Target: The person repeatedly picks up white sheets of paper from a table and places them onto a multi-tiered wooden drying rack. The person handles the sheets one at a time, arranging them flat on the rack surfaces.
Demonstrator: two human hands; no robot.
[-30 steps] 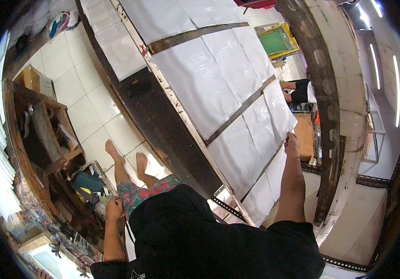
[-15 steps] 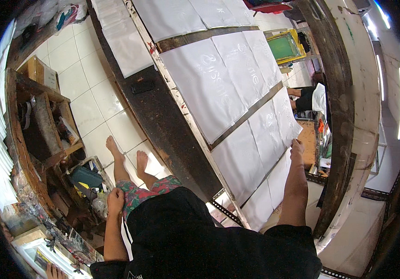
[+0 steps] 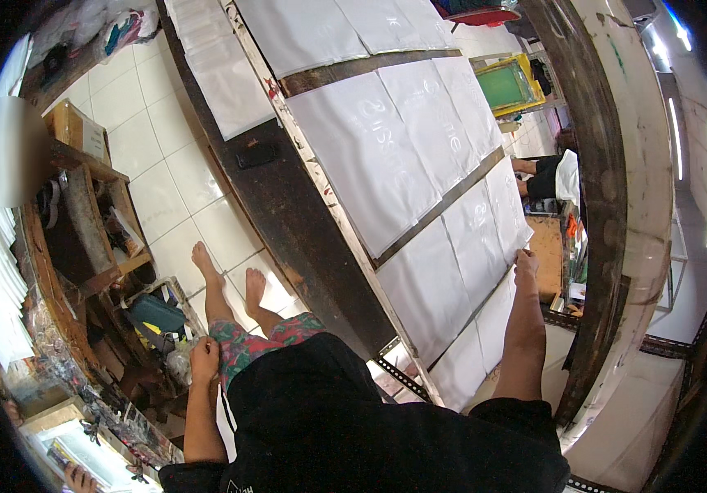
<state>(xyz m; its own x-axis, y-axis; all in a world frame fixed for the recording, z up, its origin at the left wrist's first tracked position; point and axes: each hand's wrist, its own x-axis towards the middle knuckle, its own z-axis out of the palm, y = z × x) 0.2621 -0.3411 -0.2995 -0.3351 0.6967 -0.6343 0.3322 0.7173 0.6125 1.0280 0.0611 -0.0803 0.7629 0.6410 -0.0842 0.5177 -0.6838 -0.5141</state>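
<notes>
While right hand pinches near corner of white sheet, left hand hangs curled closed beside patterned shorts, well apart from it. Sheet stretches away from right fingertips, rightmost of three in row; three printed sheets next row beyond. One yellow-framed green screen farther off.

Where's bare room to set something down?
Dark board: free between the black rectangular object and its near end, beside the pale rail. Tiled floor: open beyond the feet, between wooden shelf and board. Crowded: white sheets side by side, right hand holding a corner.
</notes>
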